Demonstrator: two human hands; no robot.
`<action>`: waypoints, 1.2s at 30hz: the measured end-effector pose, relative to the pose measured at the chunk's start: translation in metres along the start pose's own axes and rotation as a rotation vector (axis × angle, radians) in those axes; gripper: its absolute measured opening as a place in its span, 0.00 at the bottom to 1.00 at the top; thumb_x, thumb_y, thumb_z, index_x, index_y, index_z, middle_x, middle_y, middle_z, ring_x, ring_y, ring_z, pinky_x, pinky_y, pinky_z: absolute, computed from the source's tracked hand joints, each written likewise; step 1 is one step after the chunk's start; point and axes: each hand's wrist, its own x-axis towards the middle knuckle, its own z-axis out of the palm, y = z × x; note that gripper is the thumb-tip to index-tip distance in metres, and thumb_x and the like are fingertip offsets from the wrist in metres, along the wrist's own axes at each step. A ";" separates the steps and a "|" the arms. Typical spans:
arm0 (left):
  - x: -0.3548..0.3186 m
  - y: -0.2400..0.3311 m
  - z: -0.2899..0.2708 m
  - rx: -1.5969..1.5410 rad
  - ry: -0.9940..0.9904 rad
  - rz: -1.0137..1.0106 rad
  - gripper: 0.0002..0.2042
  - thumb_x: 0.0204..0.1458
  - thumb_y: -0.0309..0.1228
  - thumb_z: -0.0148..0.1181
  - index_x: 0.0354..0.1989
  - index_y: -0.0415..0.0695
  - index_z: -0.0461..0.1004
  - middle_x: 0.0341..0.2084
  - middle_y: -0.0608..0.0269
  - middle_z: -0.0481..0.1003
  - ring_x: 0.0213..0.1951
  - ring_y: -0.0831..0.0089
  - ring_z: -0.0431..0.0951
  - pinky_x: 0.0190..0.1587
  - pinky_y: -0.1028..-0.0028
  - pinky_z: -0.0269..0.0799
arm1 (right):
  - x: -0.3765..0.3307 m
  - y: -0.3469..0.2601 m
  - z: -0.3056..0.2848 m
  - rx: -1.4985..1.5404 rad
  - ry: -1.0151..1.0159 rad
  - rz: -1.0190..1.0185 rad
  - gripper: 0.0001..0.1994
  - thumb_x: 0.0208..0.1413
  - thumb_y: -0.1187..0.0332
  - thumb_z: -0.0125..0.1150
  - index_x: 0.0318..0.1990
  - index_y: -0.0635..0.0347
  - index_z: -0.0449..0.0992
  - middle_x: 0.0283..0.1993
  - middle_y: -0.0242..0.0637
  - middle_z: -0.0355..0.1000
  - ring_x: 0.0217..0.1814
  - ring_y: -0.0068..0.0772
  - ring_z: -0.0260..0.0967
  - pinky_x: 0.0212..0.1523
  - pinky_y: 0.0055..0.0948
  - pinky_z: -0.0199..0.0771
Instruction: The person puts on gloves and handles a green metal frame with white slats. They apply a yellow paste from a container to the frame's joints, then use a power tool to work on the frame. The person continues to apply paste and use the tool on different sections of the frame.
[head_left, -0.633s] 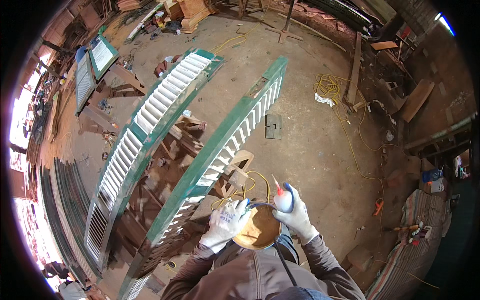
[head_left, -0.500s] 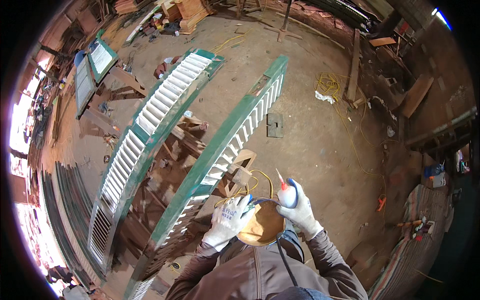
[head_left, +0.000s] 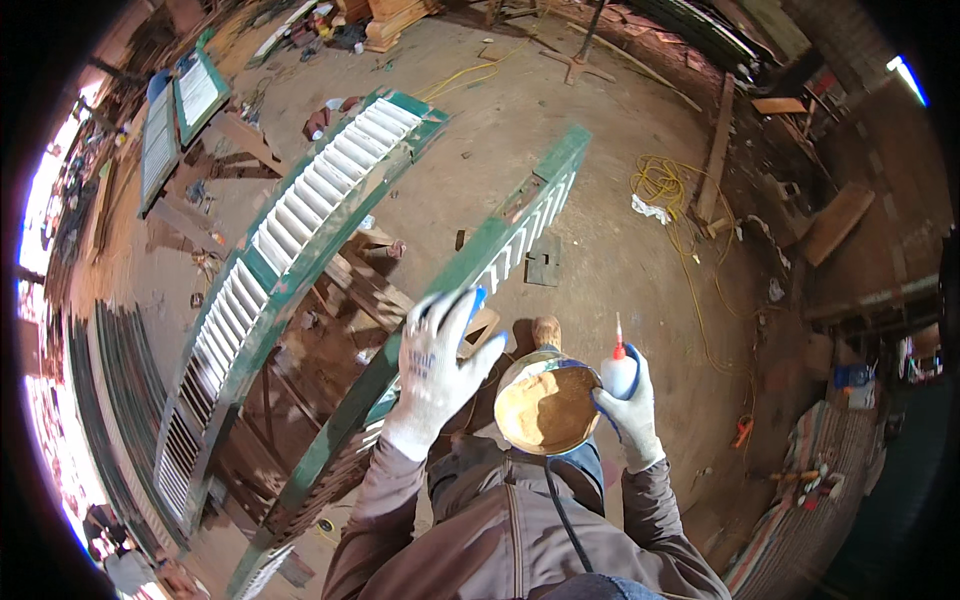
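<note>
The right hand (head_left: 628,410), in a white glove with blue edging, grips a small squeeze bottle (head_left: 619,372) with a red pointed nozzle that stands upright. The same hand also steadies a round bowl (head_left: 546,407), held against the chest just left of the bottle; its fingers curl over the bowl's right rim. The bowl is nearly full of a tan, pasty filler with a smooth surface.

The left hand (head_left: 437,360), gloved alike, is spread flat with fingers apart, pressed on the green frame edge of the nearer shutter (head_left: 470,275). It grasps nothing; something blue shows at its fingertips, but whether that is the glove or a tool cannot be told. This shutter has white slats and stands on its long edge, tilted. A second shutter (head_left: 300,225), also green with white slats, lies beside it to the left on wooden trestles (head_left: 365,285).

On the dirt floor lie a yellow cord (head_left: 665,180) and a flat dark square plate (head_left: 543,262). At the upper left lean two more shutter panels (head_left: 180,110) in green and blue frames.
</note>
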 end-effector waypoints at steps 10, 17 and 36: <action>0.193 -0.020 0.113 0.265 -0.209 -0.260 0.46 0.43 0.60 0.77 0.69 0.46 0.71 0.60 0.49 0.77 0.63 0.50 0.75 0.66 0.49 0.65 | 0.228 -0.075 -0.062 -0.234 -0.278 -0.202 0.46 0.46 0.74 0.73 0.76 0.62 0.61 0.63 0.49 0.74 0.60 0.34 0.75 0.62 0.35 0.77; 0.207 -0.028 0.133 0.226 -0.136 -0.344 0.27 0.47 0.45 0.79 0.55 0.50 0.82 0.47 0.58 0.85 0.51 0.56 0.83 0.57 0.57 0.73 | 0.311 -0.097 -0.055 -0.220 -0.442 -0.190 0.47 0.46 0.75 0.74 0.77 0.61 0.60 0.64 0.49 0.74 0.62 0.36 0.75 0.65 0.36 0.76; 0.174 0.048 0.140 0.383 0.018 -0.009 0.17 0.47 0.48 0.78 0.44 0.60 0.88 0.67 0.61 0.71 0.72 0.47 0.62 0.69 0.49 0.62 | 0.318 -0.100 -0.040 -0.202 -0.534 -0.130 0.44 0.50 0.74 0.75 0.76 0.60 0.61 0.65 0.44 0.72 0.63 0.31 0.71 0.64 0.34 0.75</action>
